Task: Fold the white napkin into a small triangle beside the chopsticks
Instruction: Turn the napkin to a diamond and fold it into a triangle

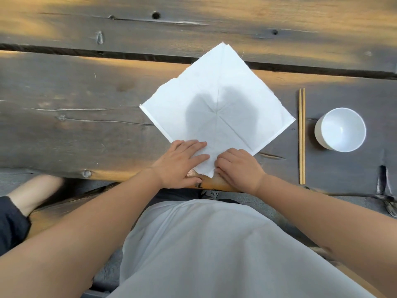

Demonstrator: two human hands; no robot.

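The white napkin lies open on the wooden table as a diamond, with crease lines meeting near its middle. Its near corner rests at the table's front edge between my hands. My left hand lies flat on the napkin's near-left edge, fingers spread and pointing right. My right hand is curled, its fingertips pinching the napkin's near corner. A pair of wooden chopsticks lies straight, just right of the napkin's right corner.
A white bowl stands upright to the right of the chopsticks. The plank table has a dark gap running across behind the napkin's far corner. Another person's leg shows at lower left below the table edge.
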